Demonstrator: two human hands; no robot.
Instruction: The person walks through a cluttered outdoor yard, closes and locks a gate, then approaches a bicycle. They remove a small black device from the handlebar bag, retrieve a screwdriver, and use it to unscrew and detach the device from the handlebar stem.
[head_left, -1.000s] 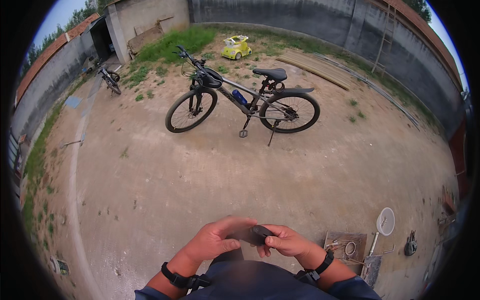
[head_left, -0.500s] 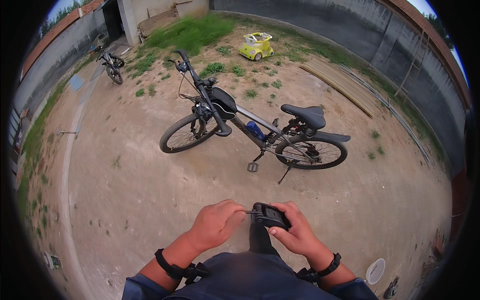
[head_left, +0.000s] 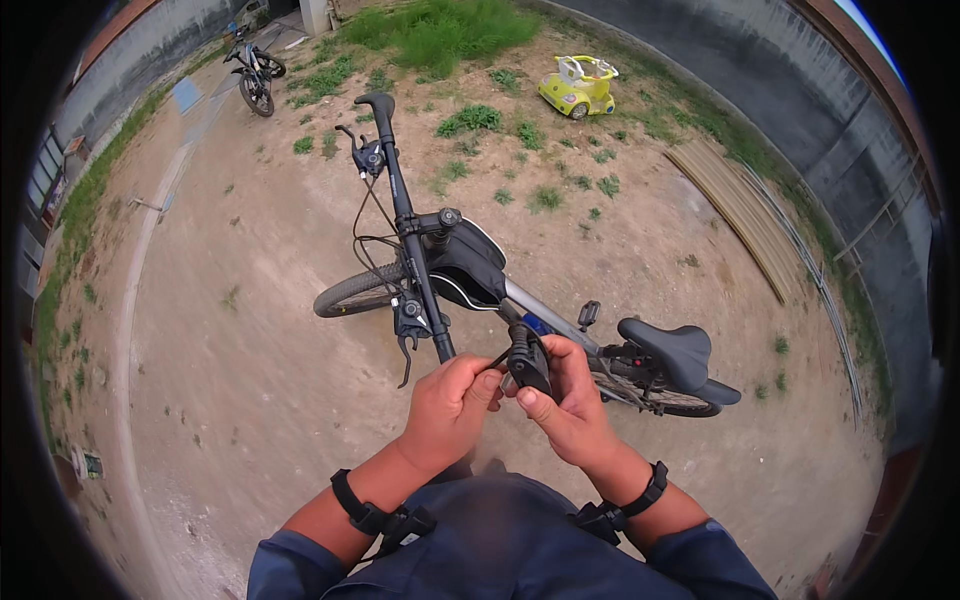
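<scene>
Just below the bicycle's handlebar, both my hands work on a small black cable lock (head_left: 530, 368) with a ridged stack at its upper end. My right hand (head_left: 575, 410) is closed round the lock body, its thumb on the near side. The fingers of my left hand (head_left: 448, 405) pinch by the lock's left side, where a thin dark cable (head_left: 503, 355) bends up to it; the fingers partly hide its end. Behind my hands stands the grey and black bicycle (head_left: 520, 296), with a black bag (head_left: 466, 265) on its frame and a black saddle (head_left: 668, 350).
A second bicycle (head_left: 256, 80) stands at the far left. A yellow toy car (head_left: 578, 88) sits by the grass at the back. Long wooden strips (head_left: 735, 215) and metal pipes (head_left: 805, 265) lie on the right, near the grey wall (head_left: 800, 90).
I have come closer to the bicycle, which now fills more of the view. My hands have moved up to the handlebar's near end, and the lock has turned more upright.
</scene>
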